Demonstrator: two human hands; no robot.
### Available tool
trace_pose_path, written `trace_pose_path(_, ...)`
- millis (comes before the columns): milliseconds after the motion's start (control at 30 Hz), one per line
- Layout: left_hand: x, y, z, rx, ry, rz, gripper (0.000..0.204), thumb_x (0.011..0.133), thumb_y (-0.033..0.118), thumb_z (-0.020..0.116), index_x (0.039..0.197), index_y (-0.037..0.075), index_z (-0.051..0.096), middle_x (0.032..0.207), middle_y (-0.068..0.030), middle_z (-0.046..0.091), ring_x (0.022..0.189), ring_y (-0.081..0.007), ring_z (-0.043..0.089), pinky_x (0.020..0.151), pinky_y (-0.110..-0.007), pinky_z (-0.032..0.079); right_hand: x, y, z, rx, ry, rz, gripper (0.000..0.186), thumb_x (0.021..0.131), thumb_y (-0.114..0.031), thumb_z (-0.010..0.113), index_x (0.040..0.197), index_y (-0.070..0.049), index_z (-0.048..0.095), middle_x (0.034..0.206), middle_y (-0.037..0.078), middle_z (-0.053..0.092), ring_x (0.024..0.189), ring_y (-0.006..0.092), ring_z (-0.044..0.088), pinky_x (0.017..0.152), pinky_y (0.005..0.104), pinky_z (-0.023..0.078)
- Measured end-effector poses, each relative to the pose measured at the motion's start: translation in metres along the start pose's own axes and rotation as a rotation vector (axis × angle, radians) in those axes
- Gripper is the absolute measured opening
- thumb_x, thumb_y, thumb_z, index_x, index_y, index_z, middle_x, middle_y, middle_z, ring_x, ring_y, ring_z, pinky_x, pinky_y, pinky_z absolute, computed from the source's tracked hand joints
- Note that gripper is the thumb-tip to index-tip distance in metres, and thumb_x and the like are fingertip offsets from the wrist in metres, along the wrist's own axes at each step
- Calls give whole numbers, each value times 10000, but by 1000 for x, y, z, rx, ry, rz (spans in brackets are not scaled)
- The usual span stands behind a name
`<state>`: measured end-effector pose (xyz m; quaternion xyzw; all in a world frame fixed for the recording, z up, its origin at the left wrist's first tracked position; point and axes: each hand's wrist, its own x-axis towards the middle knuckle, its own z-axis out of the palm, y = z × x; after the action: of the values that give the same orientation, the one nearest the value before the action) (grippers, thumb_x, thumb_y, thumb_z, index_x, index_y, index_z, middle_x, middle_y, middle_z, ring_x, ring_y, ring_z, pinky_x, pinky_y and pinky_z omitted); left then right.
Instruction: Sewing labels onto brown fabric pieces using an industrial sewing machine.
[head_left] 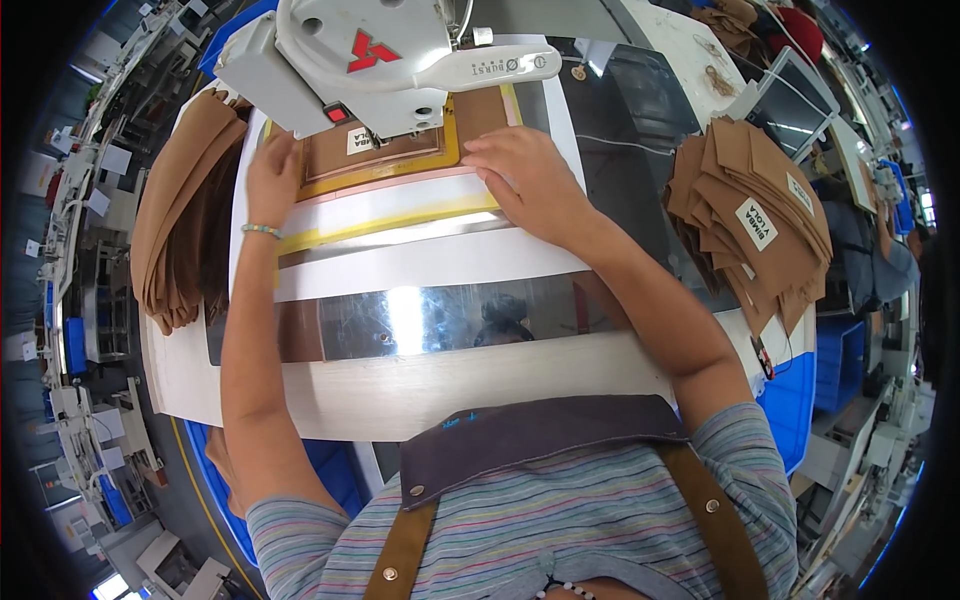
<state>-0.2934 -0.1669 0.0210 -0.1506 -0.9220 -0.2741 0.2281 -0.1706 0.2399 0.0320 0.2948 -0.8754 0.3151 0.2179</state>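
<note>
Below the white sewing machine head (pixel 300 60) lies a flat sewing template (pixel 390 177) with yellow and pink edges. Brown fabric (pixel 485 112) bearing a white label (pixel 358 141) shows inside it. My left hand (pixel 272 185), with a beaded bracelet at the wrist, is at the template's left edge, its fingers bent together over the rim. My right hand (pixel 528 182) rests at the template's right side, fingers stretched out and thumb apart. Under the template is a white sheet (pixel 420 255) with a yellow strip across it.
A thick stack of brown fabric pieces (pixel 185 215) hangs at the table's left. More labelled brown pieces (pixel 755 200) are piled at the right, near a screen (pixel 795 100). A shiny metal plate (pixel 440 320) spans the front. Blue bins (pixel 790 410) stand below the table.
</note>
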Motion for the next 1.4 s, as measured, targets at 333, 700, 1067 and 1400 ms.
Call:
trace_pose_path(333,-27,-52,-20,343,-199,-100,539,1062,332,661,1515,43,611,1587,-228,555,1454,-401,530,1223,-459,416,11,-13,-49,68,58,25,280,991,-147,681,1232,-20,742,1248,146,746,1194,352,650,1046,477,511)
trace_pose_path(700,-15,-42,-1,183,-113,3,293,974,304,790,1081,43,710,1322,-234,650,1261,-416,588,1080,-481,469,13,-22,-26,108,-333,32,348,1027,-233,666,1304,-36,739,1301,146,711,1267,335,611,1123,457,464)
trace_pose_path(1067,-16,62,62,210,29,117,218,984,247,748,970,31,728,1277,-134,693,1169,-383,629,962,-514,518,13,-9,0,-14,-322,-26,224,956,-218,727,1062,-21,750,1110,119,701,1101,323,656,967,435,529)
trace_pose_path(1400,-10,114,100,138,-68,93,145,960,180,692,1024,51,712,967,-129,720,932,-363,672,815,-487,429,-11,14,-54,230,-314,164,210,956,-242,748,997,-36,751,1032,98,740,1021,300,685,915,423,539)
